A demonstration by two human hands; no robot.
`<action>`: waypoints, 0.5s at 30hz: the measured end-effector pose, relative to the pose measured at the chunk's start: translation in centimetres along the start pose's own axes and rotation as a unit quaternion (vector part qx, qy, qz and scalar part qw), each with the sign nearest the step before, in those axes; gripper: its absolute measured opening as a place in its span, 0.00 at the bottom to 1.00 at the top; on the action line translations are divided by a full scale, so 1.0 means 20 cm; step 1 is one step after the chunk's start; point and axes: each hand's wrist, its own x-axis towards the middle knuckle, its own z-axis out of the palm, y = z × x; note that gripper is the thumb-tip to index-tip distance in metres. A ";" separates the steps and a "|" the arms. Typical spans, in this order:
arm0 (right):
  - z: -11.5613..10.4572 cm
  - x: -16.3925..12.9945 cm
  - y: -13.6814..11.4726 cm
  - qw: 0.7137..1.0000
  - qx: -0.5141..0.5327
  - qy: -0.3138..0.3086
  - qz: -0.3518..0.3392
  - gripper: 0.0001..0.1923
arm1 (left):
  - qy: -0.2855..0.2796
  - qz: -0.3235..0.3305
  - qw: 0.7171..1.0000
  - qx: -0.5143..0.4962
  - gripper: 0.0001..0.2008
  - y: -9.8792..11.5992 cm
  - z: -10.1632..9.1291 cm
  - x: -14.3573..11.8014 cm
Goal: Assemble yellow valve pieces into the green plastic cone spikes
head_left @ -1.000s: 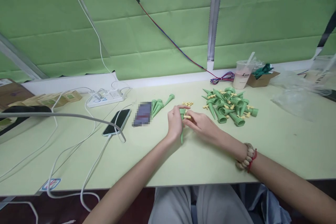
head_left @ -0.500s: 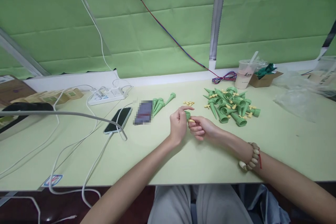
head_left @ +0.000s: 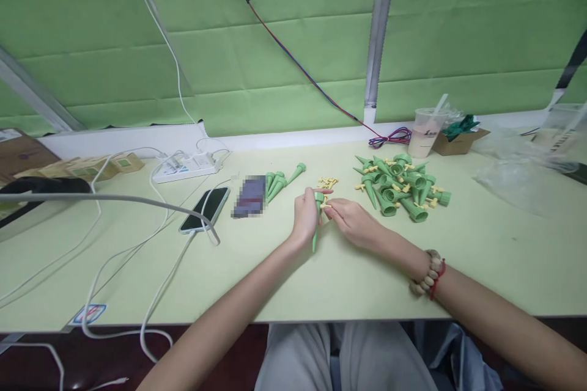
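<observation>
Work in hand: one green plastic cone spike [head_left: 315, 226], held upright-ish in the left hand [head_left: 305, 217], fingers closed round its upper body, tip pointing down toward the table [head_left: 321, 281]. The right hand [head_left: 351, 221] pinches a small yellow valve piece [head_left: 325, 203] at the spike's wide mouth; thumb and fingers are together on it.

Progress, judged from the layout:
- Small row of green spikes [head_left: 279, 181], lying side by side left of the hands; these look like a sorted group, but whether they carry yellow pieces cannot be told.
- Large loose heap of spikes and yellow pieces [head_left: 401, 186] right of the hands, far the greater share.
- Little cluster of yellow pieces [head_left: 327, 182] just beyond the hands.
Most of the stock appears to be unhandled.

Room and edges:
- Bare tabletop between the hands and the near table edge; open surface also to the right front.
- Left: phone [head_left: 205, 209] with white charging cable [head_left: 151, 311], power strip [head_left: 186, 168], cables trailing over the near edge.
- Rear: drink cup with straw [head_left: 424, 130], cardboard box [head_left: 458, 140], clear plastic bags [head_left: 513, 165].
</observation>
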 end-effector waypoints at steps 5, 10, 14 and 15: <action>0.06 0.00 -0.06 0.956 0.252 -0.005 0.147 0.23 | 0.046 0.091 0.995 0.003 0.21 -0.03 0.01 -0.02; 0.05 0.04 -0.04 0.887 0.414 -0.062 0.194 0.27 | 0.058 0.122 0.991 -0.005 0.21 -0.01 0.02 0.00; 0.00 0.06 -0.03 0.835 0.495 -0.072 0.230 0.30 | 0.146 0.097 0.981 -0.084 0.21 0.04 -0.02 0.06; -0.01 0.07 -0.04 0.814 0.529 -0.076 0.229 0.30 | 0.182 0.095 0.973 -0.105 0.21 0.05 -0.04 0.08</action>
